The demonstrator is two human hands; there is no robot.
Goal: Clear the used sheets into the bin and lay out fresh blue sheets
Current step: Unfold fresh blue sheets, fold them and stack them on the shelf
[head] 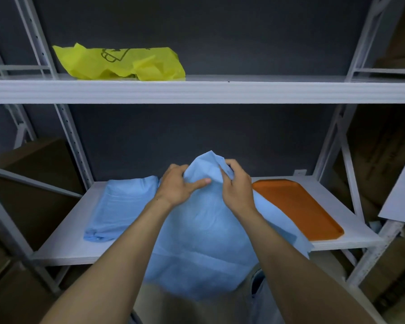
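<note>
- On the upper shelf [267, 90], a crumpled yellow bag [119, 63] lies out of the way.
- Below, a folded pile of blue sheets [122, 206] waits on the lower shelf [337, 239], probably fresh stock.
- Beside it the left hand [177, 187] grips one blue sheet [204, 242] near its bunched top.
- Opposite, the right hand [237, 185] pinches that same top, likely to shake it open; the rest drapes over the shelf edge.
- At right sits an orange tray [297, 206].

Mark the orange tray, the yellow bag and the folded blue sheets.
orange tray [297, 206], head view, on its flat floor.
yellow bag [119, 63], head view, on its crumpled middle.
folded blue sheets [122, 206], head view, on the top layer.
</note>
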